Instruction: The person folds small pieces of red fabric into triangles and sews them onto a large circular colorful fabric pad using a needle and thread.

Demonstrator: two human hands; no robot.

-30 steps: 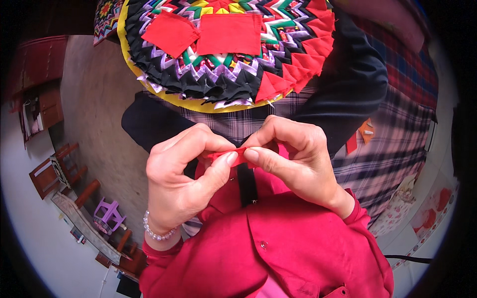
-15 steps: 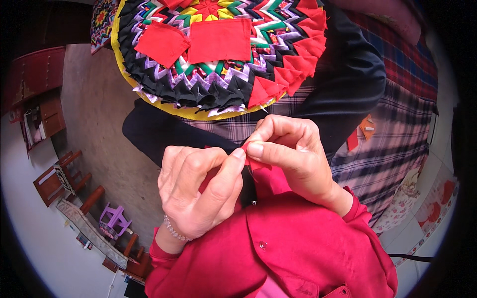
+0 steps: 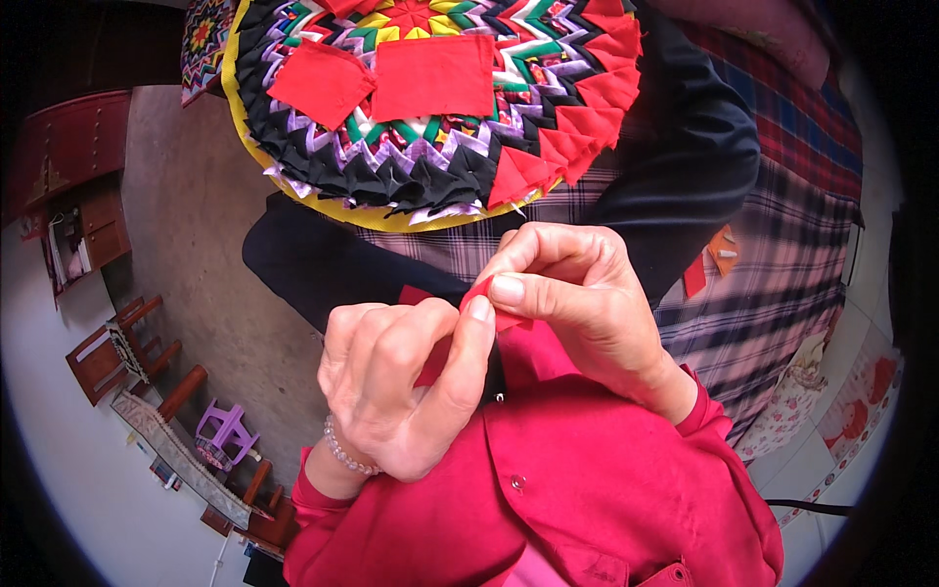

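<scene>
Between my two hands is a small red cloth piece [image 3: 511, 321], folded and partly hidden by the fingers. My left hand [image 3: 401, 377], with a beaded bracelet at the wrist, pinches its left side between thumb and forefinger. The thumb and forefinger of my right hand [image 3: 577, 293] grip the same cloth from the right. Just beyond lies a round patchwork cushion cover [image 3: 411, 186] of folded points in black, lilac, green and red, on a yellow backing. A red cloth square [image 3: 435, 78] and a second red cloth piece [image 3: 323, 83] rest flat on it.
A plaid cloth [image 3: 753, 323] covers the seat under my legs. On it at the right are an orange scrap with a white bit [image 3: 722, 250] and a red scrap [image 3: 694, 278]. A purple stool [image 3: 227, 432] and wooden furniture stand on the floor at left.
My left hand has shifted slightly right and its thumb overlaps the cloth more. The red cloth is turned a little between the fingers. The cushion cover has barely moved.
</scene>
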